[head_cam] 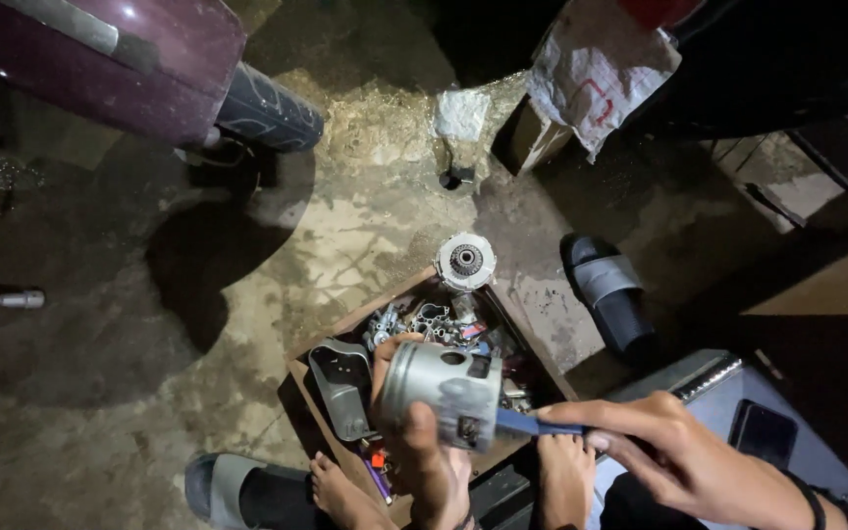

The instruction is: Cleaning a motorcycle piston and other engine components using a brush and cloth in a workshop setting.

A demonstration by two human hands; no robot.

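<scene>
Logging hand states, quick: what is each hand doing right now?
Left hand: closed around the metal piston.
Right hand: closed on a blue-handled tool touching the piston.

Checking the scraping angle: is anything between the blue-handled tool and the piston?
Nothing visible. The right hand holds the blue-handled tool with its tip directly against the piston, gripped by the left hand.
</scene>
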